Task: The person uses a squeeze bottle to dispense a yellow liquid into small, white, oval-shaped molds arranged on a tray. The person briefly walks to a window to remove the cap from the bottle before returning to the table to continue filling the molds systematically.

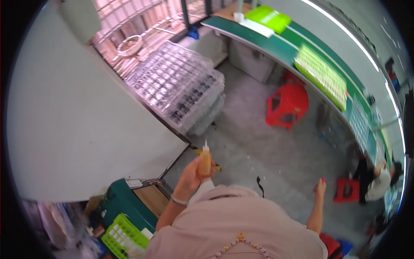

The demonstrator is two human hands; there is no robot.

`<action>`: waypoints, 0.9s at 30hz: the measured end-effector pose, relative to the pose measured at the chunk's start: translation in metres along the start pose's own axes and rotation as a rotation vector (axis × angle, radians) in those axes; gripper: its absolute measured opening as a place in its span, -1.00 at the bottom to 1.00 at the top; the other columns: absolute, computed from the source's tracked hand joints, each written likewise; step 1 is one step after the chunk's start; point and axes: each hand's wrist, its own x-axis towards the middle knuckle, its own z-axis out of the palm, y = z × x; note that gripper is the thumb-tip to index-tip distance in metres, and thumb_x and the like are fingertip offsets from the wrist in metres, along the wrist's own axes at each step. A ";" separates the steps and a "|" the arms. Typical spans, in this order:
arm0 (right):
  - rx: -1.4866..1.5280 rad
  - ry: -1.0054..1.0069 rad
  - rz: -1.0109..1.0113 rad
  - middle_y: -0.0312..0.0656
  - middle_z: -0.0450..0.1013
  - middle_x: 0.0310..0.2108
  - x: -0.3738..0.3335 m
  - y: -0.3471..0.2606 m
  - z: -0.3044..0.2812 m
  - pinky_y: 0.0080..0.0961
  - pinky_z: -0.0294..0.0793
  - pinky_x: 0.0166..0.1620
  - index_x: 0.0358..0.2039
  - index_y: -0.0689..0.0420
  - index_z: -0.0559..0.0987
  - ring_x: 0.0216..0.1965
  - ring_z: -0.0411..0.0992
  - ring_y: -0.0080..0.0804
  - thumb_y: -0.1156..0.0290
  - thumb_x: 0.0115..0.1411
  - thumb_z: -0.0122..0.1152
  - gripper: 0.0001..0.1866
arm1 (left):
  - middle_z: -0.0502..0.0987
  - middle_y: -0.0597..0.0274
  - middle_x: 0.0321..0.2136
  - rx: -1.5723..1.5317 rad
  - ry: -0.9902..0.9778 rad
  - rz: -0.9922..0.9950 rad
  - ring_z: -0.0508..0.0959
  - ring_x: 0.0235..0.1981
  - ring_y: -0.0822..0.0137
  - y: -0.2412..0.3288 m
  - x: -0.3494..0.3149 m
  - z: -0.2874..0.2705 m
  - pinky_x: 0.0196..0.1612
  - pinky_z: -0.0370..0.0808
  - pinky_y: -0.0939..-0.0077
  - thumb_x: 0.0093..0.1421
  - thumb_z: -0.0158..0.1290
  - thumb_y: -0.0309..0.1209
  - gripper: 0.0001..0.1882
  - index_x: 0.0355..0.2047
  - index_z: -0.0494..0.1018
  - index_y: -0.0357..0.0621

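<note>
My left hand [189, 176] is closed around a small squeeze bottle [206, 162] of amber liquid. The bottle stands upright in front of my chest, its pale pointed nozzle upward. Out to the right, away from my body, my right hand [320, 188] is closed, and a small red thing [323, 179] shows at its fingertips. That thing is too small for me to tell its kind.
Clear plastic compartment trays [172, 82] are stacked by the window. A red stool [288, 103] stands before a long green workbench [276, 43] carrying bright green trays [321, 75]. Far right, a person [379, 183] sits by the bench. A white wall panel [86, 129] rises on my left.
</note>
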 end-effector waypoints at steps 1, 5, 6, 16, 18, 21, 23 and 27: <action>0.139 0.021 0.151 -0.42 0.16 -0.72 -0.034 -0.005 0.028 -0.61 0.17 -0.67 -0.42 0.03 0.39 -0.72 0.15 -0.63 0.15 0.16 -0.07 -0.78 | 0.45 0.09 -0.39 -0.250 0.028 -0.130 0.47 -0.43 0.33 0.003 0.021 -0.007 -0.36 0.44 0.44 0.22 -0.24 -0.21 -0.63 -0.14 0.29 -0.25; 0.402 -0.335 -0.067 -0.46 0.20 -0.64 -0.132 -0.076 0.164 -0.70 0.19 -0.56 -0.33 0.05 0.40 -0.62 0.17 -0.68 0.21 0.18 -0.04 -0.81 | 0.45 0.12 -0.42 -0.252 -0.072 -0.161 0.46 -0.51 0.36 0.033 0.096 -0.023 -0.47 0.41 0.57 0.22 -0.26 -0.20 -0.62 -0.14 0.28 -0.25; 0.397 -0.370 -0.107 -0.43 0.20 -0.60 -0.144 -0.115 0.191 -0.70 0.19 -0.53 -0.33 0.08 0.38 -0.59 0.17 -0.68 0.29 0.21 -0.08 -0.85 | 0.44 0.14 -0.43 -0.205 -0.095 -0.161 0.45 -0.54 0.38 0.045 0.115 -0.020 -0.51 0.39 0.60 0.21 -0.25 -0.20 -0.62 -0.13 0.28 -0.25; 0.384 -0.923 -0.591 -0.20 0.29 -0.45 -0.083 -0.392 0.294 -0.58 0.29 -0.37 -0.19 0.21 0.29 -0.49 0.25 -0.55 0.47 0.19 -0.20 -0.81 | 0.40 0.21 -0.51 -0.232 -0.144 -0.153 0.37 -0.64 0.47 0.085 0.314 0.048 -0.61 0.27 0.68 0.19 -0.18 -0.02 -0.49 -0.14 0.29 -0.28; 0.358 -1.001 -0.579 -0.22 0.28 -0.44 -0.040 -0.428 0.312 -0.59 0.28 -0.36 -0.18 0.20 0.27 -0.48 0.24 -0.58 0.47 0.17 -0.17 -0.80 | 0.40 0.22 -0.52 -0.266 -0.098 -0.147 0.37 -0.63 0.48 0.091 0.360 0.065 -0.61 0.28 0.67 0.17 -0.13 -0.02 -0.49 -0.15 0.30 -0.26; 0.225 -1.052 -0.580 -0.27 0.27 -0.41 0.026 -0.487 0.349 -0.63 0.25 -0.35 -0.18 0.18 0.24 -0.44 0.21 -0.64 0.49 0.15 -0.11 -0.79 | 0.40 0.25 -0.52 -0.383 -0.001 -0.116 0.38 -0.62 0.48 0.112 0.408 0.090 -0.60 0.29 0.67 0.16 -0.11 -0.01 -0.51 -0.17 0.32 -0.23; 0.050 -0.952 -0.720 -0.25 0.25 -0.39 0.062 -0.512 0.387 -0.64 0.25 -0.35 -0.18 0.18 0.22 -0.45 0.19 -0.65 0.52 0.15 -0.11 -0.79 | 0.40 0.26 -0.52 -0.363 0.060 -0.088 0.38 -0.62 0.48 0.135 0.431 0.097 -0.60 0.29 0.68 0.16 -0.11 -0.02 -0.52 -0.18 0.33 -0.23; -0.193 -1.216 -0.510 -0.21 0.22 -0.34 0.134 -0.554 0.485 -0.61 0.27 -0.31 -0.20 0.20 0.21 -0.42 0.20 -0.53 0.46 0.20 -0.13 -0.82 | 0.41 0.26 -0.53 -0.318 0.287 0.014 0.39 -0.62 0.48 0.161 0.473 0.071 -0.59 0.30 0.67 0.15 -0.10 -0.01 -0.53 -0.22 0.35 -0.21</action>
